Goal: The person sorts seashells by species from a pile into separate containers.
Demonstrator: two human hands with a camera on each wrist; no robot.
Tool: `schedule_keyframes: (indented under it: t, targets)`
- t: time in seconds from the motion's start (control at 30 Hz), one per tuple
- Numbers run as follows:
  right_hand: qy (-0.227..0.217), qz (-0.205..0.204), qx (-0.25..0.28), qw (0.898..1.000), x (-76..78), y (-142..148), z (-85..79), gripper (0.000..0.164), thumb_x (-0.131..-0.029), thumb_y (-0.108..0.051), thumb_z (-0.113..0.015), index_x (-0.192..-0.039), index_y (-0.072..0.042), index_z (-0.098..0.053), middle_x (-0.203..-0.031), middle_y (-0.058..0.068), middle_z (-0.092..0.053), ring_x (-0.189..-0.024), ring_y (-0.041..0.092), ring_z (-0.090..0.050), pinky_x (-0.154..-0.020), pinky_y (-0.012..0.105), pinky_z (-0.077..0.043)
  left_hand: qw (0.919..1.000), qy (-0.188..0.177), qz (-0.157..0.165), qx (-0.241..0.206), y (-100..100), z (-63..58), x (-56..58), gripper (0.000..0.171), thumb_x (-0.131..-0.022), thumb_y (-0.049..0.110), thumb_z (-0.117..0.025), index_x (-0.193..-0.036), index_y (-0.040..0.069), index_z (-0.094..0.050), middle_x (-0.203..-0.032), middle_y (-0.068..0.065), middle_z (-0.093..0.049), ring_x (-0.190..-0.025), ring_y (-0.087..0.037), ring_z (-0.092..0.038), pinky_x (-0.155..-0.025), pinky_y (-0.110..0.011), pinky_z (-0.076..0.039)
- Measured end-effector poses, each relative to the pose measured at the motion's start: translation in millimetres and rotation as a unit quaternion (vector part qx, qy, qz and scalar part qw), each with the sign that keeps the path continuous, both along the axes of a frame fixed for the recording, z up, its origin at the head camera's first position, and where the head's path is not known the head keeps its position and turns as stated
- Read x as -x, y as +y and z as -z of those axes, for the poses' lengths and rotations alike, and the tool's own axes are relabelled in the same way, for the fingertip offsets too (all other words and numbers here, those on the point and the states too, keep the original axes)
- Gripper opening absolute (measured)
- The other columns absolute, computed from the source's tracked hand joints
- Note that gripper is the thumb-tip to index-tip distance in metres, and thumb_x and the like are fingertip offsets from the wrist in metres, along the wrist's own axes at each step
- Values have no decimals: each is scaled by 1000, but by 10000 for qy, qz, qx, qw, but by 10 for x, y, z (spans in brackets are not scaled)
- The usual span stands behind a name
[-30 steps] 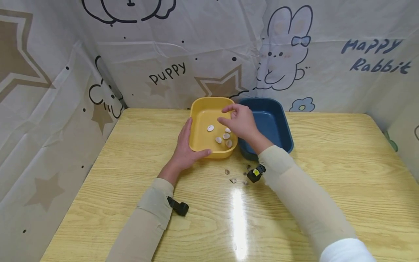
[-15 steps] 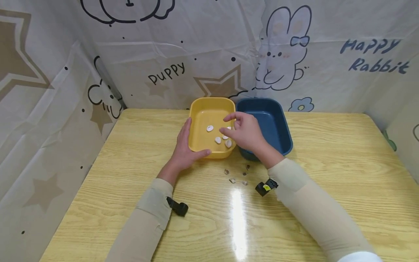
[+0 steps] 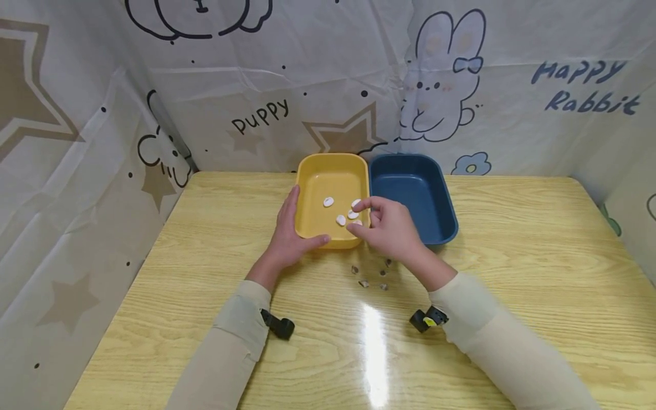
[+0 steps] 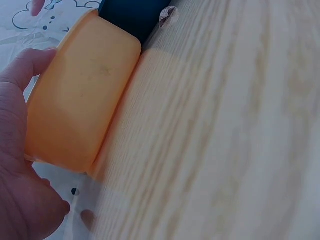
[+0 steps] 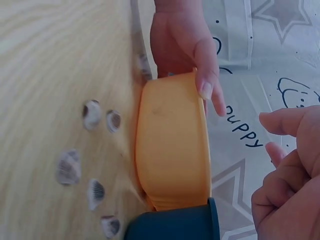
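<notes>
My left hand (image 3: 288, 230) holds the near left corner of a yellow bin (image 3: 315, 176), its thumb at the front rim and its fingers along the outer left side. Inside lie several pale seashells (image 3: 328, 201), most of them near the right wall. Above that right side hovers my right hand (image 3: 392, 230), thumb and forefinger apart with nothing between them, the other fingers bent. It partly covers one shell. In the right wrist view, the thumb and forefinger of the right hand (image 5: 292, 170) stay clear of the bin.
A dark blue bin (image 3: 417, 199) stands against the yellow bin's right side. Several small, darker seashells (image 3: 363, 283) are scattered on the wooden table (image 3: 205, 273) before the bins. A printed cloth (image 3: 230, 85) hangs behind the table.
My right hand has moved toward the table's front and slightly right, from over the yellow bin's middle to its near right corner. The left hand keeps its place.
</notes>
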State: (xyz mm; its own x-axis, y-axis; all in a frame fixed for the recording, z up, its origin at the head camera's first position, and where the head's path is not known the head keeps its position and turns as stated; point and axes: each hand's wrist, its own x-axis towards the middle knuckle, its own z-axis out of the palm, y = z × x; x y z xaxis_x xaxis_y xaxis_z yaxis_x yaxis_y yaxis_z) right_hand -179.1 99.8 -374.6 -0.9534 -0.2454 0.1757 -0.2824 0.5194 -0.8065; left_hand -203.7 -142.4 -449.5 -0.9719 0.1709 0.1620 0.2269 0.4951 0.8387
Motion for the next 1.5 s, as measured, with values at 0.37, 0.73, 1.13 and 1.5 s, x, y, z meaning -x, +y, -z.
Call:
schedule_keyframes:
  t: [0.37, 0.73, 1.13, 1.5]
  targets:
    - [-72, -113, -160, 9998, -188, -16, 109, 26, -82, -18, -85, -102, -11, -69, -53, 0, -37, -46, 18, -37, -45, 29, -25, 9999, -31, -71, 80, 6, -10, -16, 125, -74, 37, -89, -162, 28, 0, -166, 1, -5, -149, -18, -5, -118, -45, -12]
    - [-235, -270, -393, 9986, -265, 25, 306, 29, -81, -17, -84, -104, -5, -71, -52, -3, -37, -46, 13, -34, -46, 28, -27, 9999, -35, -92, 55, -7, -10, -20, 127, -73, 38, -90, -162, 30, 0, -166, 1, -4, -149, -19, -4, -118, -47, -10]
    - [-606, -494, -835, 9934, -261, 55, 545, 29, -83, -19, -82, -107, -7, -71, -53, -2, -45, -42, 12, -41, -41, 27, -32, 9998, -147, -109, 11, 12, 1, -30, 125, -73, 39, -89, -161, 35, 1, -166, 2, -4, -149, -19, -4, -117, -47, -11]
    - [-676, -613, -1047, 9903, -212, 36, 660, 25, -82, -18, -82, -103, -9, -72, -51, -3, -46, -42, 10, -41, -41, 26, -31, 9997, -222, -131, 6, 16, -15, -55, 125, -74, 39, -89, -160, 38, 2, -166, 4, -3, -149, -18, -4, -117, -47, -12]
